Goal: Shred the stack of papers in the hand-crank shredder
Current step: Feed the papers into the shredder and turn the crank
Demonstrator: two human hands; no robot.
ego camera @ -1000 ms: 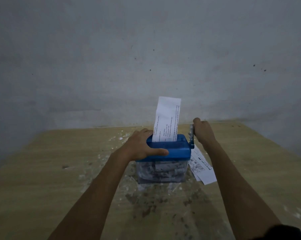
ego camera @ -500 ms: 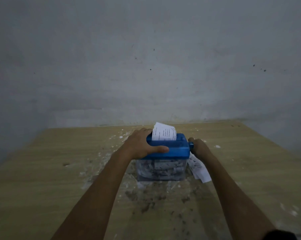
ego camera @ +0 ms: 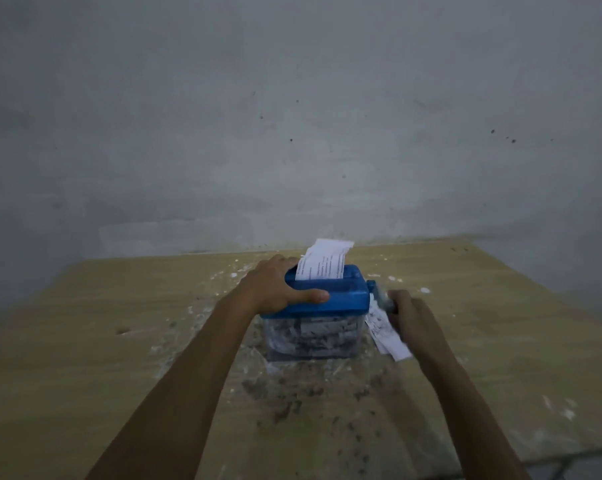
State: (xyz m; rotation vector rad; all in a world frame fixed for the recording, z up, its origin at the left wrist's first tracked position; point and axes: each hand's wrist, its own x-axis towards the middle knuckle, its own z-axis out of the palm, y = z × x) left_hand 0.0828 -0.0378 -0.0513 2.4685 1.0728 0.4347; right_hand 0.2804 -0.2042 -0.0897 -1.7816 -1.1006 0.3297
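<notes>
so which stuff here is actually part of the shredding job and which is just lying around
Part of the job:
- blue shredder, left hand holding its top
- sheet standing in the slot
- crank, right hand gripping it
- papers beside the shredder

Lying about:
- paper scraps and dark crumbs on the table

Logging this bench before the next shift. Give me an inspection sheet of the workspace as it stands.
Surface: wooden table, dusted with white paper flecks and dark smudges in front of the shredder.
Job's things: blue hand-crank shredder on a clear bin packed with shreds; one printed sheet stands partly fed in its slot; more papers lie beside it on the right.
Clutter: paper crumbs only.
Hands: left hand grips the shredder's top; right hand, blurred, holds the crank.
Cables: nothing seen.
Surroundings: bare grey wall with small dark marks.
</notes>
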